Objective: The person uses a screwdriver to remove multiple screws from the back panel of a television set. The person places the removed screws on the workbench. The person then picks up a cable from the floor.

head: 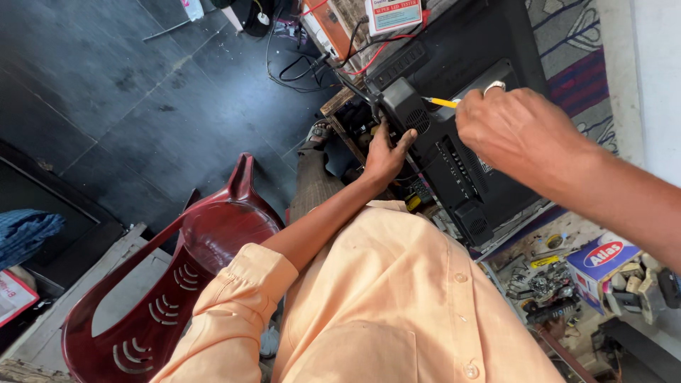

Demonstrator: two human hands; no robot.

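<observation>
A black flat television (461,113) lies back side up on a workbench in front of me. My left hand (386,156) grips its near left edge, by a vented corner. My right hand (514,131), with a ring on one finger, is closed around a yellow-handled screwdriver (441,102) whose tip points left onto the television's back. Most of the tool is hidden inside my fist. I wear a peach-coloured shirt.
A dark red plastic chair (206,248) stands at my left on the dark tiled floor. An orange box and a white tester box (392,14) with red and black wires (305,71) sit beyond the television. A blue and white carton (603,259) and small parts lie at lower right.
</observation>
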